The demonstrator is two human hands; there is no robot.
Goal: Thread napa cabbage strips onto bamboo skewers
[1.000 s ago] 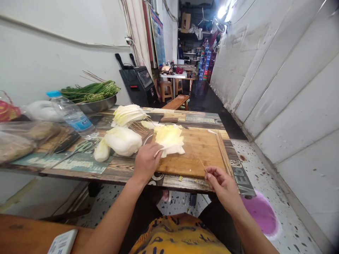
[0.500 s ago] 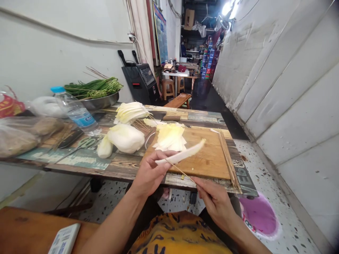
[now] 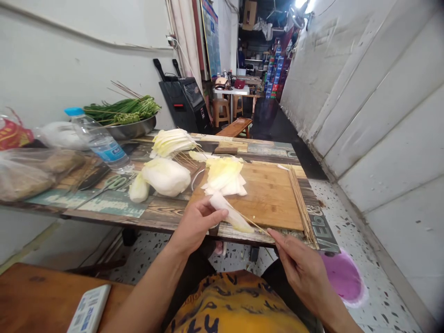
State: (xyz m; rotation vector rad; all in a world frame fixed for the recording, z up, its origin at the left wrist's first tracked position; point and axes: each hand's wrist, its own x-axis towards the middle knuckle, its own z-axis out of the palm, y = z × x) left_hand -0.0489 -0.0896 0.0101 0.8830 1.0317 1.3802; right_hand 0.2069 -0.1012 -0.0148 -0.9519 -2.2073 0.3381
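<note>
A pale cabbage leaf [image 3: 233,213] is pinched between the thumb and fingers of my left hand [image 3: 197,224], its yellow tip pointing down to the right. My right hand [image 3: 294,252] grips the near end of a thin wooden skewer [image 3: 261,228]. The skewer runs up to the leaf; whether it pierces it I cannot tell. Just beyond my hands, cut cabbage leaves [image 3: 225,176] lie piled on the wooden cutting board [image 3: 268,196]. A bundle of bare skewers [image 3: 300,206] rests along the board's right side.
Left of the board sit a whole cabbage [image 3: 166,177], a smaller one [image 3: 139,188] and scissors [image 3: 116,182]. Skewered leaves [image 3: 172,142] lie behind. A water bottle [image 3: 104,145] leans near a metal bowl [image 3: 133,129] of greens. A pink bucket [image 3: 343,277] stands on the floor, right.
The leaf has swung round in my left hand, from pointing up to the right to slanting down to the right. My right hand has shifted slightly right with the skewer.
</note>
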